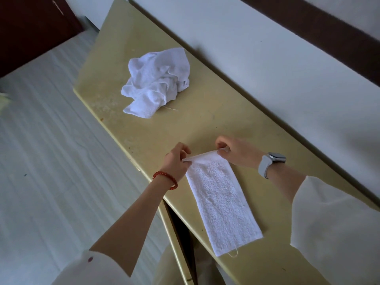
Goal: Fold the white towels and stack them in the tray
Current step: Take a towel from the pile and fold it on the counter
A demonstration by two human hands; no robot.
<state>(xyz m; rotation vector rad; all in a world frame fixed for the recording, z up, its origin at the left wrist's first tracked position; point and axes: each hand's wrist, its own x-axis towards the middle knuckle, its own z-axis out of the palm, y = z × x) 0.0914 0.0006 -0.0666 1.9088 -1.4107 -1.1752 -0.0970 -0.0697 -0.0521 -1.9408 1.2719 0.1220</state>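
Towel (221,200) long narrow strip, probably folded, flat on table (205,112). Left hand (176,161), right hand (236,152) pinch far corners. Pile (157,81) crumpled beyond towel.

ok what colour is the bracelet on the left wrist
Red beads; the bracelet shows in the head view.

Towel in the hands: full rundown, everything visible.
The towel is white terry cloth, a long narrow strip that looks folded lengthwise. It lies flat on the yellow table, its near end by the table edge with a loose thread. The left hand and right hand pinch its far corners, lifting that end slightly.
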